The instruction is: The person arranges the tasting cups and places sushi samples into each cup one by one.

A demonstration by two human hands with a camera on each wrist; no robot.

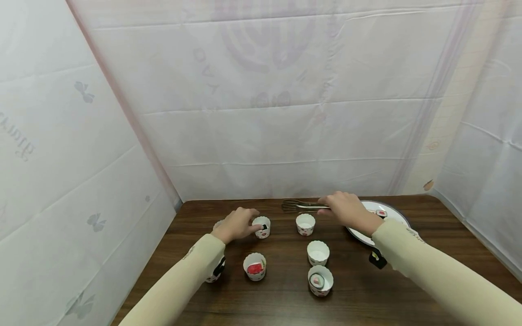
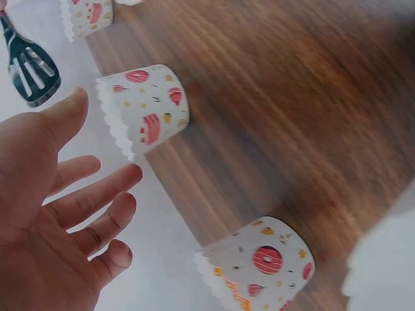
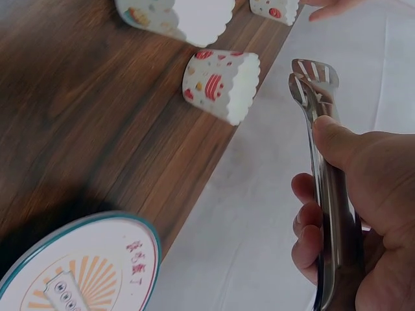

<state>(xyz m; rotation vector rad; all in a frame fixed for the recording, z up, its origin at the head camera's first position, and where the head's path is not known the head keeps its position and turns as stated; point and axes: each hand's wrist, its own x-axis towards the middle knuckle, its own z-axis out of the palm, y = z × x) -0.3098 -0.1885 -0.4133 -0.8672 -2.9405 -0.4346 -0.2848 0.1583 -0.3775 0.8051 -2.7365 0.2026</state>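
My right hand (image 1: 344,210) grips a pair of metal tongs (image 3: 334,227) near the back of the table. The slotted tong heads (image 1: 290,205) point left, behind a white paper cup (image 1: 305,232) with a scalloped rim. My left hand (image 1: 238,225) holds nothing; its fingers are spread and loosely bent beside another patterned paper cup (image 2: 146,107). In the head view the left thumb reaches the rim of that cup, which holds a small piece with black on it (image 1: 264,227). A white plate (image 3: 139,285) with a coloured rim is partly behind my right forearm.
Nearer me stand a cup (image 1: 254,275) with a red-topped piece, an unfilled-looking cup (image 1: 318,261) and a cup (image 1: 320,293) with a toy sushi roll. My left arm partly hides another cup (image 1: 212,278). A black piece (image 1: 377,259) lies in front of the plate.
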